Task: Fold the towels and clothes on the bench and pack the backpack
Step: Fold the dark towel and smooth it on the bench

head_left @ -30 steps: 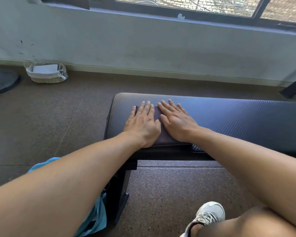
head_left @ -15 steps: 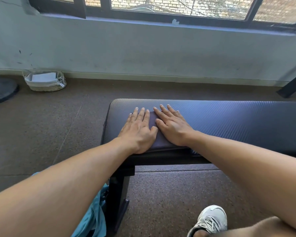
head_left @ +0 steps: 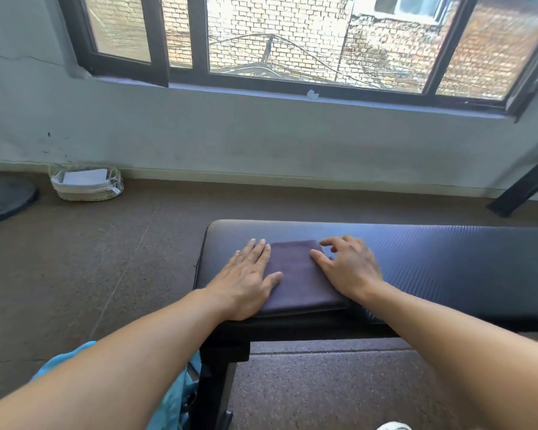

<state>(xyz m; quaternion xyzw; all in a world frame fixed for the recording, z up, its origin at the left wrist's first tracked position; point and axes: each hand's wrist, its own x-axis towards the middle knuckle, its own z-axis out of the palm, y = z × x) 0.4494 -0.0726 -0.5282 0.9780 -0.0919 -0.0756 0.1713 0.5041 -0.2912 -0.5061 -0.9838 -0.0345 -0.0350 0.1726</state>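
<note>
Hands slid apart off the centre: left hand (head_left: 246, 277) lies flat, fingers straight, on the folded towel's (head_left: 298, 274) left edge; right hand (head_left: 348, 268) rests at its right edge, fingers loosely curled. Towel sits at the table's (head_left: 448, 262) left end. Risk: it slips off the near edge if dragged. Count: one towel, two hands, one blue bag (head_left: 174, 398) below.
</note>
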